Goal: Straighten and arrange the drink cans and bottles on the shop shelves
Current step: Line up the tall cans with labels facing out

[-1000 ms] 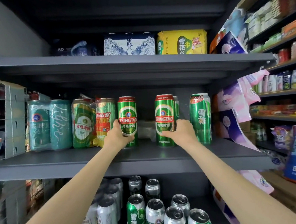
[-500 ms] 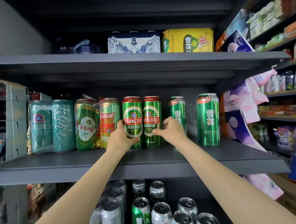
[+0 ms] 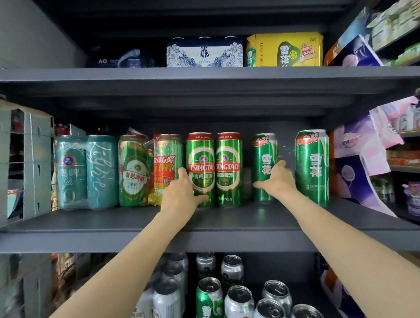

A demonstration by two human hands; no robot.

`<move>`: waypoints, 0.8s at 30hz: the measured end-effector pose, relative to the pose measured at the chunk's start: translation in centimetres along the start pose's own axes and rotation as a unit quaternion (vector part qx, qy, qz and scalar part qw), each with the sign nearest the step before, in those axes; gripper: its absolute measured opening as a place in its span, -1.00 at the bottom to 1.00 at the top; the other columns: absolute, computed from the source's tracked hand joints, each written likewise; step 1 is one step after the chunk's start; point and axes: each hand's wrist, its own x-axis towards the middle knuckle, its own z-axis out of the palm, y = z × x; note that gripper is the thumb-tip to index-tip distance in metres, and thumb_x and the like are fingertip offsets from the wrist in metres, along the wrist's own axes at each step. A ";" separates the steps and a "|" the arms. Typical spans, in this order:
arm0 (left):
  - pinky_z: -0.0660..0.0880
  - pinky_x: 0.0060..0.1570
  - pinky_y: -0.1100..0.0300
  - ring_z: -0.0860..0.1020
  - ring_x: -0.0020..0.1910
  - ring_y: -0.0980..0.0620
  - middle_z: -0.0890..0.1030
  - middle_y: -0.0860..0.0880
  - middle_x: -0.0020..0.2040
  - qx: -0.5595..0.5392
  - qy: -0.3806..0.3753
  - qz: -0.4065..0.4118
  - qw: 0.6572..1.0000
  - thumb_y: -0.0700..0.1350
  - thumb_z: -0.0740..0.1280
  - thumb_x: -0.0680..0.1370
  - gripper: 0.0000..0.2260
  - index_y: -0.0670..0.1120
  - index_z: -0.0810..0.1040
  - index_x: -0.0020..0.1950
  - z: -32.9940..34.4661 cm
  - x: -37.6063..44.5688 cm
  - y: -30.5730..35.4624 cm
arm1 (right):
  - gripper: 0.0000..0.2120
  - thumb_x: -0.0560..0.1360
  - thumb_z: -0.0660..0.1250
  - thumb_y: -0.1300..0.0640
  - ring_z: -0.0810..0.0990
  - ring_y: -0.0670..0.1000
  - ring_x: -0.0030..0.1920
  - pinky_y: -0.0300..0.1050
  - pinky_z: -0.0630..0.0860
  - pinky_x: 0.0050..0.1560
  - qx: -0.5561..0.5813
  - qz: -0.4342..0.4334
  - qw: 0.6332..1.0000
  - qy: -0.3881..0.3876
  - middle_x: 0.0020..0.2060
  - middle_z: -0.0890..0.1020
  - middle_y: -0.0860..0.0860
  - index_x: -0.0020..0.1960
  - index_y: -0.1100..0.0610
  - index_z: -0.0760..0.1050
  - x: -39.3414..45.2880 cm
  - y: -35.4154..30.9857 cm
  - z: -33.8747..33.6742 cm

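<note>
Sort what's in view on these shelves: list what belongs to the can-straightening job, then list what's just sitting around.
Job:
- two red-topped green Tsingtao cans, side by side
- left hand, grip on the left one
- right hand at a plain green snowflake can
- second snowflake can, standing apart

Sitting around:
- yellow beer carton
- purple plastic packs

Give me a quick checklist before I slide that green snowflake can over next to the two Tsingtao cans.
1. Right hand on the left snowflake can: ok, though whether the fingers have closed: cannot tell.
2. Left hand steadying the left Tsingtao can: ok.
3. Both Tsingtao cans upright, labels forward; the right Tsingtao can stands beside the left: ok.
4. Gap to close between them and the snowflake can: not ok.
5. Second snowflake can aligned: not ok, stands apart.
</note>
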 end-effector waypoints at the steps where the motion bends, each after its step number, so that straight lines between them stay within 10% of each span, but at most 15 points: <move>1: 0.42 -0.27 0.17 0.58 -0.12 -0.12 0.58 -0.17 0.00 0.003 -0.003 -0.007 1.000 0.04 0.39 0.48 -0.37 -0.21 0.15 0.34 0.0 0.2 0.1 | -0.21 0.39 0.49 0.12 0.38 0.22 0.31 0.03 0.40 0.20 0.003 -0.002 1.000 -0.005 0.34 0.34 0.26 0.40 0.32 0.08 -0.1 0.1 -0.2; 20: 0.43 -0.10 0.22 0.50 0.03 -0.09 0.29 -0.17 0.32 0.032 0.064 0.103 0.992 -0.26 0.21 0.55 -0.52 -0.14 0.15 0.44 -0.1 -1.5 1.3 | -0.21 0.40 0.48 0.06 0.41 0.20 0.29 0.01 0.41 0.16 -0.026 -0.042 0.998 -0.040 0.33 0.37 0.22 0.41 0.30 0.09 -2.9 0.7 -0.6; 24: 0.45 0.05 0.16 0.53 -0.03 -0.14 0.31 -0.22 0.36 -0.030 -0.091 0.151 0.984 -0.18 0.19 0.58 -0.61 0.03 0.36 0.40 0.7 -2.0 3.0 | -0.20 0.39 0.49 0.06 0.40 0.19 0.30 -0.02 0.39 0.20 -0.012 -0.025 0.997 -0.069 0.33 0.38 0.21 0.42 0.31 0.11 -2.9 0.9 -0.9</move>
